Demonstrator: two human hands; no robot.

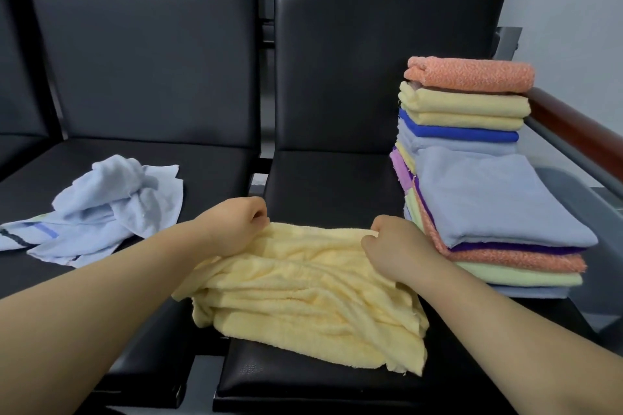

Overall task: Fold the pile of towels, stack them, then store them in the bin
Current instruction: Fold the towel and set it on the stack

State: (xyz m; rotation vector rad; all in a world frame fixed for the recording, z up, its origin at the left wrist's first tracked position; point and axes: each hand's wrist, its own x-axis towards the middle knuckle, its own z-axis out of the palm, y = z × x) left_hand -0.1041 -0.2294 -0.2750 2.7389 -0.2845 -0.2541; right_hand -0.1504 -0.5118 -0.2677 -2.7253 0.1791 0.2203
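Note:
A rumpled pale yellow towel point(303, 296) lies on the front of the right black seat. My left hand point(236, 222) pinches its far left edge with curled fingers. My right hand point(394, 242) pinches the far right edge the same way. To the right, a tall stack of folded towels point(478, 178) rests on the same seat, with an orange towel point(472, 74) on top and yellow, blue, grey, purple and green ones below. A crumpled light blue towel point(108, 205) lies unfolded on the left seat.
Two black padded seats point(330, 178) with tall backrests stand side by side, a gap between them. A brown wooden armrest point(580, 125) runs along the right, behind the stack. No bin is in view.

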